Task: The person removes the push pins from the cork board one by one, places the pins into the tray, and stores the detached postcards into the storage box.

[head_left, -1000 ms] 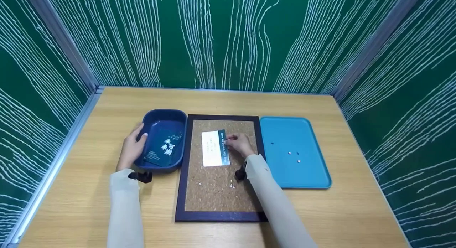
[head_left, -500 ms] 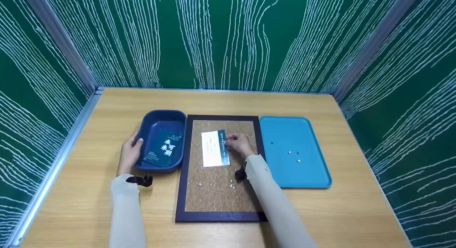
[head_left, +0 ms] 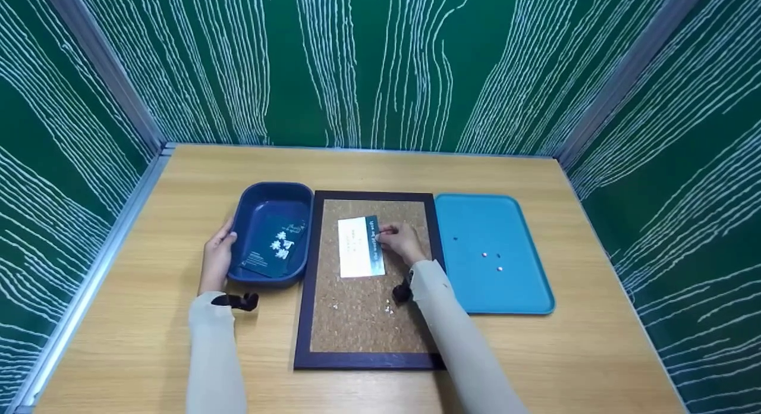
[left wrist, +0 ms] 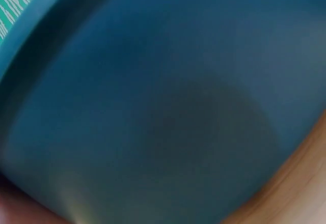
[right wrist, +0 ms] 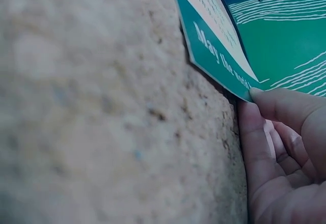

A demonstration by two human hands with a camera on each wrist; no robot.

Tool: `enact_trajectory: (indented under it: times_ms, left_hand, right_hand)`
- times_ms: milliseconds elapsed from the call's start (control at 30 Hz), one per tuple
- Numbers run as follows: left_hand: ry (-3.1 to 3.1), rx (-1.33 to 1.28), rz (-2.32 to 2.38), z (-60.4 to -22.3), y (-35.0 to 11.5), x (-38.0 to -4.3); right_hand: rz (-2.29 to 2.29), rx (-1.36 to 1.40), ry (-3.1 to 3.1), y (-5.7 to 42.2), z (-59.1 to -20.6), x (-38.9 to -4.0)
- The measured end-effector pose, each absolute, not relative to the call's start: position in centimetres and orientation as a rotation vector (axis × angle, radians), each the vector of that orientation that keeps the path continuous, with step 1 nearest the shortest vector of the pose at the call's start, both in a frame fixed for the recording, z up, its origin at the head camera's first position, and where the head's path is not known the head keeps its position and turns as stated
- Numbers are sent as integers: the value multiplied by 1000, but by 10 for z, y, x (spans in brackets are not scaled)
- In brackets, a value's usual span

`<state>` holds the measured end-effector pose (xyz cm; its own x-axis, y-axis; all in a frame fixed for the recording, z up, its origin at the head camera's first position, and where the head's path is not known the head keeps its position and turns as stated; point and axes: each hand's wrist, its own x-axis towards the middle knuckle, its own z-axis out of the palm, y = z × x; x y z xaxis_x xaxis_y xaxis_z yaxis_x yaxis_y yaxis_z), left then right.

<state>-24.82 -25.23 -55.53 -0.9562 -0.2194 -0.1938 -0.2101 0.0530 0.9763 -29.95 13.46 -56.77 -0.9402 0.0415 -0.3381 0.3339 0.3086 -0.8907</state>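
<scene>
My right hand (head_left: 402, 241) pinches the right edge of a white card (head_left: 358, 247) with a printed green strip, over the cork board (head_left: 357, 331). Close up in the right wrist view, thumb and forefinger grip the card's green corner (right wrist: 224, 63) right at the board's surface. Beside the dark blue bin (head_left: 267, 204), my left hand (head_left: 215, 260) rests along the outer left wall, thumb by the rim. That wall (left wrist: 127, 107) fills most of the left wrist view. Dark green cards (head_left: 264, 260) with white lettering lie inside the bin.
To the board's right sits a teal tray (head_left: 487, 223) with several tiny pieces, among them a light one (head_left: 500, 269). Small shiny bits (head_left: 389, 307) lie on the lower cork. A dark frame (head_left: 368, 360) edges the board. Green patterned panels (head_left: 368, 69) enclose the table.
My left hand has slipped back from over the bin's rim to its outer side. The right hand stays at the card's edge, almost still.
</scene>
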Motion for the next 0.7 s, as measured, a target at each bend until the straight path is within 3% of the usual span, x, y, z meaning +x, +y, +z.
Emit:
enact_trajectory:
  times_ms: [433,700]
  left_hand:
    - [-2197,502,-2212,-556,-252,-248]
    - [-2167,518,-2285,-535,-247,-239]
  right_hand:
    - [-1660,332,2404,134,-572,-295]
    - [-1807,355,2249,138,-568,-299]
